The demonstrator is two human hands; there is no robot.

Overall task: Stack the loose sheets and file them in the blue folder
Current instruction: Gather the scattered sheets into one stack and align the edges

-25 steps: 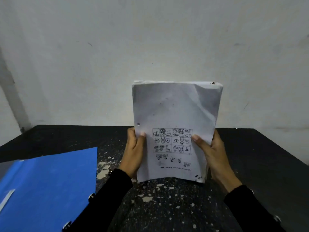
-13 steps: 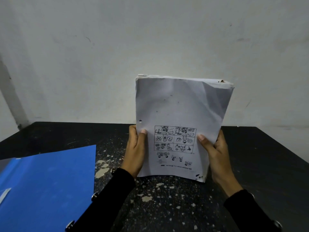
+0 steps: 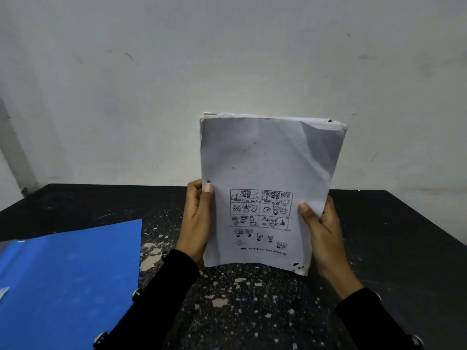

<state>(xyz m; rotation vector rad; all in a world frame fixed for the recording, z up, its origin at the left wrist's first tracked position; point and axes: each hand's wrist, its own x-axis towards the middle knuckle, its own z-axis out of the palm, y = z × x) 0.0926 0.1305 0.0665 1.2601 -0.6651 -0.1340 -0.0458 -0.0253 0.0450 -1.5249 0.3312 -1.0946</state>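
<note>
A thick stack of white sheets (image 3: 265,162) stands upright on its lower edge on the black table (image 3: 404,236). Its front page shows a grid of small drawings and has a crease at the upper right. My left hand (image 3: 197,221) grips the stack's left edge, thumb on the front. My right hand (image 3: 322,233) grips the right edge the same way. The blue folder (image 3: 68,279) lies flat on the table to the left, apart from the stack, partly under my left sleeve.
The table's black top is flecked with pale chipped spots in front of me. A plain grey wall (image 3: 227,72) rises right behind the table's far edge. The table's right edge runs down at far right.
The stack has tilted slightly to the right and its top has risen a little. Both hands keep their hold. The folder has not moved.
</note>
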